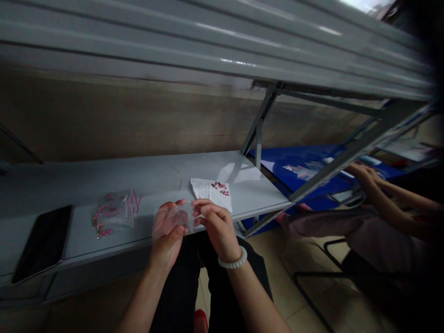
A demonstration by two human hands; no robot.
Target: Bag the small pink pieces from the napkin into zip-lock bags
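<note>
Held clear bag (181, 216), bagged pink beads (110, 212)

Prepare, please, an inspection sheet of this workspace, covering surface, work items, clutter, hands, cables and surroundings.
Surface: grey table, with a metal frame at its right end.
Work items: clear bag in the hands; small pink pieces on a white sheet; bagged pink pieces at left.
Clutter: two thin reddish strips; a dark flat panel at the near edge.
Hands: left hand supports the bag; right hand pinches its edge.
Cables: nothing seen near the hands.
Surroundings: blue table at right, another person's hands above it.
</note>
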